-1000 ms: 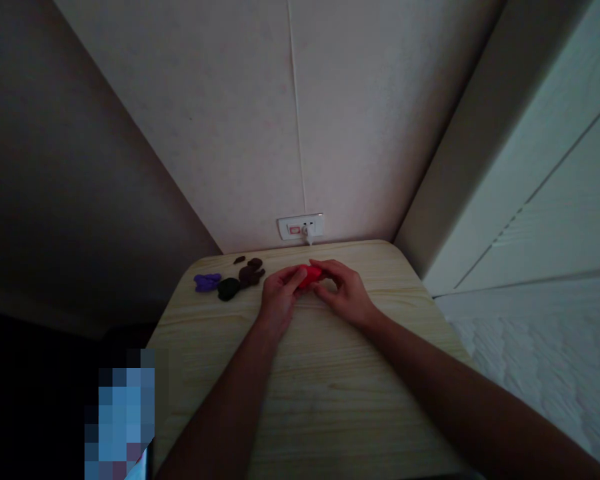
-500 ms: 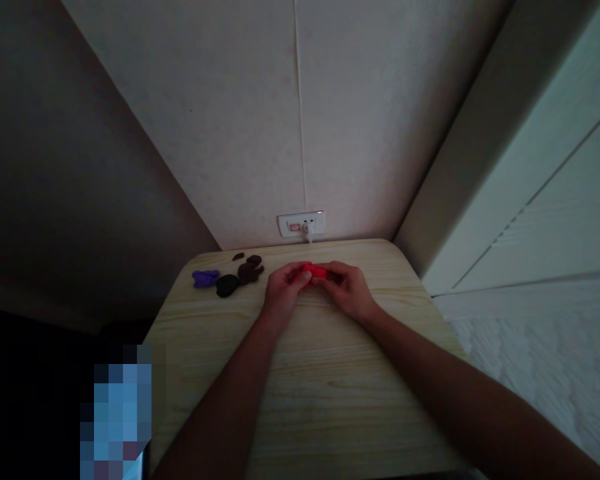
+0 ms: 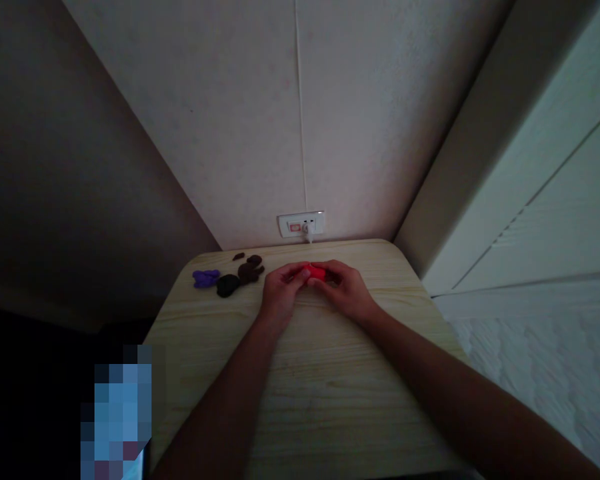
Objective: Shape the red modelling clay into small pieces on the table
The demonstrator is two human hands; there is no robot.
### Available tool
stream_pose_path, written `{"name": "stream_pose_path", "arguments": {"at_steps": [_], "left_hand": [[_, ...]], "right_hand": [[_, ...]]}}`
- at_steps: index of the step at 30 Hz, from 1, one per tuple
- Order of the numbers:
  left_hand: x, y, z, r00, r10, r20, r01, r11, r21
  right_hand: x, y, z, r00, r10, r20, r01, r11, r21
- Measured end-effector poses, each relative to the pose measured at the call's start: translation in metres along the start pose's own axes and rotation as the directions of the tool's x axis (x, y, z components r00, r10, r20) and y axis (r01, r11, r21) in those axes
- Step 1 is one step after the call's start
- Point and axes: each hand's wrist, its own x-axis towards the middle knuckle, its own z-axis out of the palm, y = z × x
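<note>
A small red lump of clay (image 3: 314, 271) is pinched between both my hands above the far part of a light wooden table (image 3: 305, 387). My left hand (image 3: 280, 293) closes its fingers on the lump's left side. My right hand (image 3: 344, 288) grips the right side, fingers curled over it. Most of the lump is hidden by my fingers.
Left of my hands lie a purple clay piece (image 3: 205, 277), a black lump (image 3: 227, 285) and several dark brown bits (image 3: 251, 268). A wall socket with a plug (image 3: 301, 225) sits behind the table. A white panelled surface (image 3: 545, 220) stands at the right.
My hands have drawn closer together around the red clay, which now shows less between the fingers. The view shifted slightly.
</note>
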Motion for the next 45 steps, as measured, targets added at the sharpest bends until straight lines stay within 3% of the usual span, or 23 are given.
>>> {"name": "stream_pose_path", "arguments": {"at_steps": [3,6,11,14,17,22,29,36,42,45], "left_hand": [[-0.001,0.000,0.002,1.000,-0.020,-0.005,0.020,1.000,-0.015],[-0.003,0.002,0.005,0.998,-0.060,0.007,0.060,0.998,-0.028],[-0.008,0.007,0.009,0.986,-0.128,0.111,0.127,0.992,0.012],[-0.009,0.011,0.009,0.971,-0.161,0.180,0.160,0.987,0.018],[-0.009,0.013,0.008,0.974,-0.167,0.155,0.166,0.986,0.017],[-0.007,0.013,0.007,0.987,-0.141,0.073,0.146,0.987,-0.073],[-0.005,0.006,0.007,0.997,-0.045,0.060,0.046,0.999,-0.023],[-0.006,0.006,0.005,0.986,-0.093,0.135,0.095,0.995,-0.006],[-0.008,0.012,0.005,0.955,-0.171,0.241,0.199,0.975,-0.099],[-0.010,0.014,0.006,0.959,-0.185,0.216,0.201,0.978,-0.057]], "right_hand": [[0.000,-0.003,-0.001,1.000,-0.006,0.011,0.006,1.000,-0.024],[0.001,-0.003,-0.002,0.994,-0.094,-0.053,0.086,0.987,-0.134],[0.002,-0.006,-0.005,0.965,-0.238,-0.113,0.201,0.942,-0.268],[0.001,-0.009,-0.005,0.949,-0.300,-0.096,0.259,0.916,-0.308],[0.001,-0.010,-0.004,0.943,-0.330,-0.035,0.307,0.908,-0.285],[0.001,-0.009,-0.003,0.950,-0.311,-0.001,0.306,0.934,-0.185],[0.001,-0.004,-0.002,0.999,-0.040,0.002,0.040,0.999,-0.024],[0.003,-0.002,-0.006,0.997,-0.080,-0.024,0.078,0.994,-0.074],[0.002,-0.005,-0.004,0.972,-0.223,-0.077,0.205,0.960,-0.193],[0.001,-0.005,-0.002,0.960,-0.276,-0.048,0.257,0.937,-0.237]]}}
